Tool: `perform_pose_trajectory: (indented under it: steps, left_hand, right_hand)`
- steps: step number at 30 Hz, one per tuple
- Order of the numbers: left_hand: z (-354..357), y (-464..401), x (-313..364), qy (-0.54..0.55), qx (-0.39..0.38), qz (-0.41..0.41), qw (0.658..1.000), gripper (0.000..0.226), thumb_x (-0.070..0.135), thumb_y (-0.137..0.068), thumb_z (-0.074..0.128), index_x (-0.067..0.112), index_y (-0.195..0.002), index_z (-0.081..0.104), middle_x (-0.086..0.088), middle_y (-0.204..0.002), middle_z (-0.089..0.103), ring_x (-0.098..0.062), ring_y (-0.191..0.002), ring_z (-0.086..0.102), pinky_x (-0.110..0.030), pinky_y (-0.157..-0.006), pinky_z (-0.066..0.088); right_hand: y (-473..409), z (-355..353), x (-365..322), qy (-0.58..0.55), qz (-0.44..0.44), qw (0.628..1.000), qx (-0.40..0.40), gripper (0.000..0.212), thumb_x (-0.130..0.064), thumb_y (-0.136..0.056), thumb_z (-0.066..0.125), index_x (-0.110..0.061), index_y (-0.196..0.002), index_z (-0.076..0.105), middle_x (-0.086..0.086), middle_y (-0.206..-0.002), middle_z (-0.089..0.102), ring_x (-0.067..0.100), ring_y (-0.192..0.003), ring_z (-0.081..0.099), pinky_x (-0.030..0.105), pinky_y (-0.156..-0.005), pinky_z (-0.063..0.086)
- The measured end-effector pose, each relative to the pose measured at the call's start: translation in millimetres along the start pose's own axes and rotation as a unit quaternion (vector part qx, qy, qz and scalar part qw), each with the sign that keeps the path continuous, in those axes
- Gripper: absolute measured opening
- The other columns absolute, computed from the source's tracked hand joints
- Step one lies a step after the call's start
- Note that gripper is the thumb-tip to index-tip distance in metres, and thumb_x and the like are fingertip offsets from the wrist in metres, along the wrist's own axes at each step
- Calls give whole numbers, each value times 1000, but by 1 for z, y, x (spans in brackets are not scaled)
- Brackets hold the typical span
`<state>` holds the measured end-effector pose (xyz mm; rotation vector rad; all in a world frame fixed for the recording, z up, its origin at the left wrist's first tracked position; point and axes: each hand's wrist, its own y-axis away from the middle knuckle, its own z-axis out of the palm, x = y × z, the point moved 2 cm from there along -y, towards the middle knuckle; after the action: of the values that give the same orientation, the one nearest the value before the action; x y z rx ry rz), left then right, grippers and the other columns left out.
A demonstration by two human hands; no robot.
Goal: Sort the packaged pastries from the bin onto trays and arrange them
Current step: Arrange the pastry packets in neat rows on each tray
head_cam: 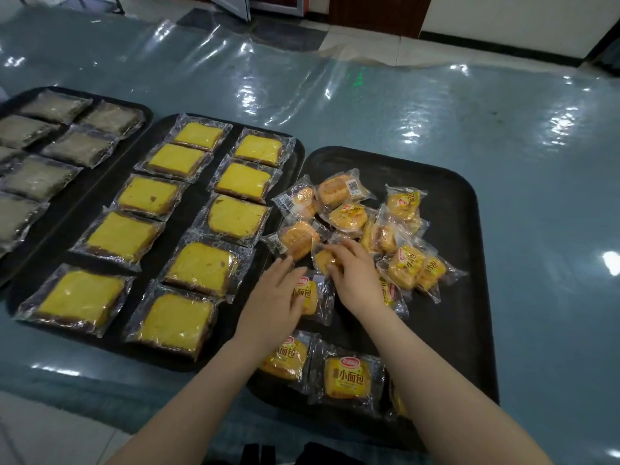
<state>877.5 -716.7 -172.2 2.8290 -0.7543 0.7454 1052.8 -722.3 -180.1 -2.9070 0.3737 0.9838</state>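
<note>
Three black trays lie side by side. The right tray point(449, 209) holds a loose heap of small bread packets point(349, 213) in clear wrap with yellow labels. My right hand point(352, 273) is closed on one small bread packet point(323, 260) at the heap's near edge. My left hand point(273, 297) lies flat on another labelled packet point(310, 297) just beside it, pressing it onto the tray. Two labelled packets point(347, 377) lie in a row at the tray's near edge. The middle tray point(292, 152) carries two rows of yellow cake slices point(174, 161).
The left tray point(142, 109) holds several grey-brown wrapped slices point(79, 146). The table point(436, 105) is covered with shiny wrinkled plastic film. Beyond its far edge are a tiled floor and furniture. The table's near edge runs just below the trays.
</note>
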Motion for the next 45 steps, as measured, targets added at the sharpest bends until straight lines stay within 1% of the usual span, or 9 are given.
perform_pose_trajectory:
  steps: [7, 12, 16, 21, 26, 29, 35, 39, 45]
  left_hand:
    - [33, 3, -10, -92, -148, 19, 985, 61, 45, -97, 35, 35, -149, 5, -5, -158, -7, -23, -144, -9, -39, -114, 0]
    - [39, 6, -17, -101, -148, 31, 983, 61, 45, -97, 34, 34, -149, 5, -5, -158, -7, -22, -144, -11, -36, -111, -4]
    - [42, 6, -20, -101, -146, 37, 983, 59, 47, -98, 27, 33, -149, 2, -2, -157, -12, -18, -142, -16, -34, -109, -10]
    - [41, 9, -22, -108, -145, 45, 982, 59, 48, -98, 23, 35, -148, -6, -2, -156, -18, -14, -135, -26, -33, -109, -12]
    - [38, 12, -21, -101, -138, 50, 984, 60, 46, -98, 25, 34, -148, -7, -2, -156, -17, -14, -136, -25, -33, -111, -12]
    - [38, 12, -19, -97, -133, 52, 985, 61, 46, -98, 27, 36, -147, -9, -2, -156, -17, -15, -138, -24, -34, -112, -10]
    - [37, 12, -18, -104, -131, 45, 985, 70, 44, -97, 35, 39, -140, -21, -1, -156, -18, -16, -139, -23, -34, -112, -10]
    - [35, 13, -5, -138, -59, 66, 987, 84, 35, -93, 48, 34, -142, -20, -3, -158, -7, -17, -142, -14, -37, -111, -10]
    - [46, 20, -2, -140, -105, 58, 983, 72, 43, -95, 39, 32, -148, -9, -3, -156, -13, -21, -140, -19, -37, -108, -15]
  right_hand:
    - [7, -28, -2, -185, 52, 968, 163, 25, -13, -93, 59, -32, -107, 66, -21, -117, 49, -1, -111, 47, 31, -102, 43]
    - [14, -16, 3, 11, -26, 1000, -6, 58, 2, -90, 51, -31, -137, 49, -7, -155, 28, 16, -144, 18, 34, -115, 15]
    - [1, -3, 0, 200, -124, 968, -88, 83, 3, -85, 50, -42, -148, 21, -7, -161, -4, 19, -146, -15, 44, -114, 0]
    - [-13, -3, -2, 210, -102, 971, -42, 69, -7, -90, 53, -37, -148, 28, -1, -157, 25, 24, -146, 11, 46, -116, 14]
    - [8, -21, -16, -78, 15, 987, 138, 54, -21, -95, 52, -30, -145, 34, -3, -143, 45, 12, -133, 35, 33, -109, 32]
    - [47, -31, -21, -132, -3, 983, 127, 49, -43, -91, 51, -33, -138, 41, -14, -129, 49, -4, -117, 42, 19, -96, 36]
    - [116, -19, 5, -28, 17, 999, 25, 52, -42, -90, 56, -36, -139, 42, -20, -119, 44, -2, -110, 39, 19, -93, 34]
    - [114, -15, 20, 93, 24, 995, 26, 56, -32, -87, 64, -28, -140, 46, -4, -122, 49, 15, -113, 38, 33, -99, 39]
    - [92, -23, 34, 147, 63, 986, 37, 52, -28, -95, 55, -26, -145, 40, 3, -146, 42, 29, -138, 27, 44, -114, 24]
